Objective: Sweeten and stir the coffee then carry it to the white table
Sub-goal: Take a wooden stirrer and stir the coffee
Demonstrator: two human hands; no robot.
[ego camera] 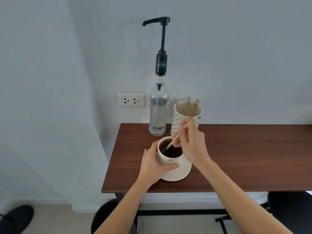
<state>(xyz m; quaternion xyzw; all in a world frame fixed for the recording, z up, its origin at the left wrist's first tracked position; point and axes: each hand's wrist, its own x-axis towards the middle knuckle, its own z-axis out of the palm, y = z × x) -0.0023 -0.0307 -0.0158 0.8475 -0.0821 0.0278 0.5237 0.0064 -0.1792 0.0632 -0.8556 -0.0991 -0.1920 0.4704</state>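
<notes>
Pinched between right hand (191, 146) fingers, a stirrer (175, 138) dips into the coffee; the left hand (156, 163) wraps the cup (170, 160) on its saucer (184, 173).

Two bare forearms enter from the bottom of the frame, with no sleeves, watch, rings or bracelets visible on them. The left hand (156, 163) and right hand (192, 146) end in slim fingers with short, unpainted nails. At the lower left corner sits a dark, rounded shoe (16, 218).
</notes>
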